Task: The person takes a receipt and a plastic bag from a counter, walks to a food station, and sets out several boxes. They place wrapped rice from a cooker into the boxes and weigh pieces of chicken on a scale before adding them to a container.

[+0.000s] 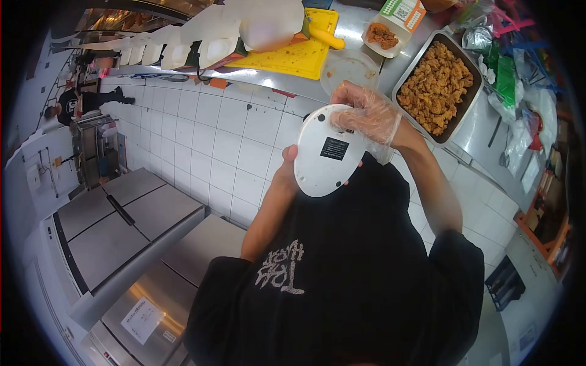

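A white oval kitchen scale [317,174] is held up before my chest with its underside facing me, showing a black label and small dark feet. My left hand [287,163], bare, grips its left edge, with the fingers mostly hidden behind it. A clear plastic glove covers my right hand [366,113]; it holds the upper right rim, its thumb on the underside near a small dark recess. Close beyond that hand, on the steel counter [355,30], lies a round translucent lid [349,72]. To the right stands a metal tray [397,91] of fried chicken pieces [436,88].
A paper box [397,27] with some chicken and a yellow cutting board [287,61] with a yellow-handled tool [326,38] are on the counter. Plastic bags [537,104] crowd its right end. Steel fridges [128,213] stand at left. Another person [79,105] is far off.
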A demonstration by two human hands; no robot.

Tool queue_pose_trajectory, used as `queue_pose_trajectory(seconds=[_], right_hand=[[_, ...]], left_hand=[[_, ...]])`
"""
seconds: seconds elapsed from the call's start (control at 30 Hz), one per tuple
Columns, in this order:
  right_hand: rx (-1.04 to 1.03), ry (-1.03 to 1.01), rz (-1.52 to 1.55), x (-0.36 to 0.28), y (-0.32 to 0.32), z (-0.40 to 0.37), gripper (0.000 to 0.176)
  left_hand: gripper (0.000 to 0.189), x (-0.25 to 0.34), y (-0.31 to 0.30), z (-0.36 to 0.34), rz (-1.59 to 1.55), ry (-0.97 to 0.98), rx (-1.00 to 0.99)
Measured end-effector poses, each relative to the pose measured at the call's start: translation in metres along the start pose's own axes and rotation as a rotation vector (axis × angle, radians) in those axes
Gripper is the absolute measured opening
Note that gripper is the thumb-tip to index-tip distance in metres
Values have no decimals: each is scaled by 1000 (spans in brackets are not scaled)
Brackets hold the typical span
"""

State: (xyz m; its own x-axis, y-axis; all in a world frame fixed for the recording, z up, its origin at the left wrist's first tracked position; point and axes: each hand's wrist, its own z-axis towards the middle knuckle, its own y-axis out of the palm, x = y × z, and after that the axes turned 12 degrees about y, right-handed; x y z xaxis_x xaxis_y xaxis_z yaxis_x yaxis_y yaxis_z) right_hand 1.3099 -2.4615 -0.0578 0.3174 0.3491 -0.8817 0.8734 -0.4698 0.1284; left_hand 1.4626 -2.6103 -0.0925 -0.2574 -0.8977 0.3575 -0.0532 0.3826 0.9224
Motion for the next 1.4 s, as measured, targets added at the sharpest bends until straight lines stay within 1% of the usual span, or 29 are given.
queue_pose_trajectory(seconds=[0.1,0.17,0.3,0.37,0.43,0.47,0.53,0.57,0.63,0.67,0.73,0.77,0.83,0.87,0.9,0.93,0.97,1.0,1.03,1.07,1.1,1.13,1.17,1.2,1.23,1.27,1.3,1.37,1.4], right_hand=[[17,-19,20,5,3,-1,23],[33,-23,38,5,6,-4,24],[-60,27,125,-5,1,-10,31],[-98,64,159,-4,-2,-9,32],[12,-8,99,0,-7,-8,33],[14,-7,101,-1,-11,-11,33],[223,115,131,-5,-21,-18,37],[226,117,131,5,-27,-16,37],[510,211,-100,42,-34,0,45],[515,213,-98,58,-26,6,45],[719,312,-588,90,-9,18,48],[723,313,-587,105,-5,24,48],[655,315,-646,138,0,38,46],[700,209,-662,156,-2,45,40],[699,210,-661,159,-6,47,40],[686,199,-621,161,-11,49,35],[678,188,-582,163,-16,49,30],[687,189,-587,169,-20,50,30],[740,74,-617,175,-21,53,23],[791,-43,-646,182,-24,55,17],[796,-44,-651,179,-25,54,17],[814,-106,-612,173,-22,51,13],[832,-168,-573,167,-18,48,10],[834,-169,-580,157,-15,41,10],[881,-223,-552,141,-11,31,10],[927,-280,-525,127,-13,22,10],[926,-279,-536,116,-17,13,10],[1053,-304,-536,98,-24,0,10],[1120,-373,-567,94,-30,-4,9]], left_hand=[[120,-3,3,-1,-12,1,8],[114,-7,6,-1,-152,71,-37],[118,-7,-7,-1,-177,65,-70],[116,-5,-2,-1,-333,77,-68],[114,-4,1,0,-360,82,-76],[112,-3,2,1,-386,87,-84],[112,-4,-3,2,-425,89,-98],[111,-5,-6,2,-461,94,-111],[111,-7,-13,0,-511,106,-110],[110,-7,-17,-2,-558,117,-106],[108,-7,-29,-6,-541,121,-100],[107,-5,-32,-7,-524,133,-91],[106,-2,-34,-10,-506,118,-53],[106,-2,-37,-10,-500,127,-57],[107,-2,-38,-11,-495,136,-59],[107,-1,-38,-11,-498,133,-61],[105,0,-37,-11,-388,174,-44],[103,3,-37,-11,-277,217,-30],[103,6,-38,-13,-279,215,-39],[100,10,-42,-17,-59,220,97],[98,14,-47,-20,160,225,234],[94,17,-55,-23,270,200,294],[94,18,-66,-23,267,203,288],[92,19,-78,-20,455,174,401],[90,20,-80,-13,643,143,513],[91,19,-83,-3,731,187,550],[91,14,-87,11,722,191,546],[100,1,-97,48,1321,287,532],[106,-4,-98,72,1593,301,424]])
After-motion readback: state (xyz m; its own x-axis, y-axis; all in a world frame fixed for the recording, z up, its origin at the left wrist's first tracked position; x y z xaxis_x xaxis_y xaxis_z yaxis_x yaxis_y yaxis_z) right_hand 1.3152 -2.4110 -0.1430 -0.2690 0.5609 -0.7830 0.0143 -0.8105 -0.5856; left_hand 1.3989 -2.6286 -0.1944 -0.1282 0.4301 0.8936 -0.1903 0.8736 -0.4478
